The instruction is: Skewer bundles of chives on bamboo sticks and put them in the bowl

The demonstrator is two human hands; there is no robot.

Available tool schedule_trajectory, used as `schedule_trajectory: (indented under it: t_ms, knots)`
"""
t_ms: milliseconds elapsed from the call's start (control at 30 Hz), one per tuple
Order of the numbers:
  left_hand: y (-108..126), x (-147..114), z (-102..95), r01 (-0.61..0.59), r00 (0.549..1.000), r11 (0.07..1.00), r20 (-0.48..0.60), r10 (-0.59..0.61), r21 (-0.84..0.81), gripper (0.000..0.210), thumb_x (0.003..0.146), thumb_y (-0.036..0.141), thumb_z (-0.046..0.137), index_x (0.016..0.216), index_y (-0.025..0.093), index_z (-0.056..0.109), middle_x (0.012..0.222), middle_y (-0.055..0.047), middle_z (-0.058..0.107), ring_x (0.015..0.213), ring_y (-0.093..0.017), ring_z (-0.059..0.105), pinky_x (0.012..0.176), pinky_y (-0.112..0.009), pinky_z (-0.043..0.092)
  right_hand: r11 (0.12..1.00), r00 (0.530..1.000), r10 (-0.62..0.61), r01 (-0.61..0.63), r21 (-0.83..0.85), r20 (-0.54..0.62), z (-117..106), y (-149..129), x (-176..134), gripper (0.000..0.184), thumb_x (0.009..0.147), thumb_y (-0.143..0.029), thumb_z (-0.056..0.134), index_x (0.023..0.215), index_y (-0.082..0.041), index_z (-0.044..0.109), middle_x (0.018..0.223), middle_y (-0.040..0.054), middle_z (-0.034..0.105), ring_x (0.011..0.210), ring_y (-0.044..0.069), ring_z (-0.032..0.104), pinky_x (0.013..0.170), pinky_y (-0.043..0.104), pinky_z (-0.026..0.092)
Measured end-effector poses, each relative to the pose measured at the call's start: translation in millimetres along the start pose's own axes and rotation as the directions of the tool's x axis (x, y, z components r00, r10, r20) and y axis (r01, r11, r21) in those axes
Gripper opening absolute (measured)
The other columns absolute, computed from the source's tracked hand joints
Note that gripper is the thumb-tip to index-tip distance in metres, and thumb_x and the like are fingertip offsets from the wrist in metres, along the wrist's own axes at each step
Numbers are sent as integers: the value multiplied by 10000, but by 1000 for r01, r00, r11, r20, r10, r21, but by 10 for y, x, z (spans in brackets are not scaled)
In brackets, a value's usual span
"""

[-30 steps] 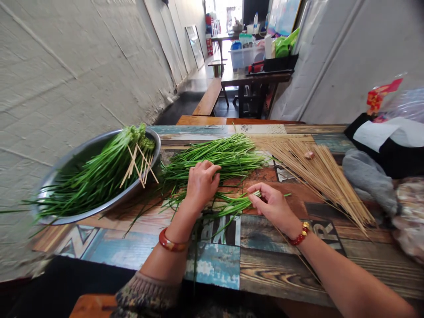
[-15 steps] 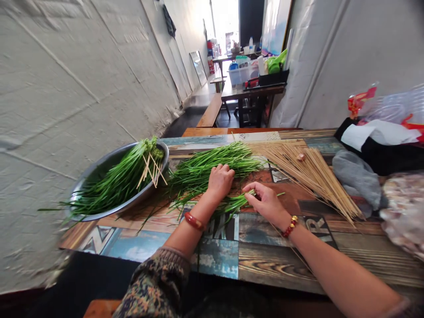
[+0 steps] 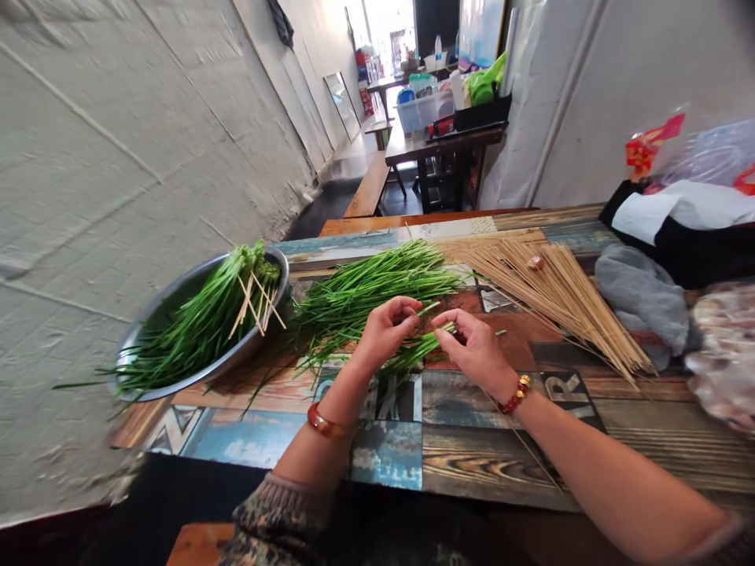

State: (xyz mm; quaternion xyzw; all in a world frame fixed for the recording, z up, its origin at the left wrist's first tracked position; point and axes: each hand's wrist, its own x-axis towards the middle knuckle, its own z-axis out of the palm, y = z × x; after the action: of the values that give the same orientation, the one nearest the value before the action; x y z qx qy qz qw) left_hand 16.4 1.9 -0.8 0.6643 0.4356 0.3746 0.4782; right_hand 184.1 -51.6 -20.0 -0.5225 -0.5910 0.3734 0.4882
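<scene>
My left hand (image 3: 384,332) is closed in a pinch on a chive stalk (image 3: 429,308), whose pale end points toward my other hand. My right hand (image 3: 475,350) grips a small bunch of chives (image 3: 420,350) near their cut ends, its fingertips close together. A thin bamboo skewer (image 3: 535,460) runs from under that hand toward the table's front edge; where it meets the bunch is hidden. Just beyond both hands lies a loose pile of green chives (image 3: 371,287). Many bamboo skewers (image 3: 581,303) are fanned out to the right.
At the left, a metal basin (image 3: 204,383) holds chives with several skewers across their ends. A grey plastic bag (image 3: 640,295) and a bag of pale pieces (image 3: 725,358) lie at the right. Beyond the patchwork-patterned table (image 3: 472,460) stand a bench (image 3: 369,185) and another table.
My left hand has come up off the chive pile with a stalk and turned toward my right hand. The right hand stays closed on its bunch. The view has shifted slightly.
</scene>
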Motion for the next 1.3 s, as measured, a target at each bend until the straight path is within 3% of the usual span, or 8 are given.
schedule_trajectory:
  t_ms: [200, 667, 1300]
  knots:
    - [2, -63, 4, 76, 997, 996, 1, -76, -47, 243, 785, 346, 646, 841, 112, 676, 665, -4, 596, 570, -78, 483, 528, -191, 396, 997, 997, 70, -69, -22, 38, -9, -7, -14, 173, 825, -293, 552, 923, -175, 631, 562, -37, 527, 450, 98, 465, 432, 214, 369]
    - [67, -122, 36, -85, 995, 988, -40, 90, 128, 118, 800, 196, 602, 751, 131, 687, 748, -38, 685, 682, -123, 595, 634, -229, 454, 990, 992, 111, -106, -88, 56, -27, -85, -57, 246, 832, -313, 557, 997, -172, 675, 643, -1, 607, 463, 95, 472, 429, 214, 381]
    - [83, -125, 59, -143, 987, 977, -51, 152, 158, 116, 807, 188, 621, 741, 136, 700, 714, -31, 677, 646, -110, 583, 613, -220, 431, 994, 994, 86, -80, -79, 68, -26, -70, -49, 270, 846, -296, 550, 1011, -152, 708, 660, 17, 642, 476, 89, 482, 437, 201, 386]
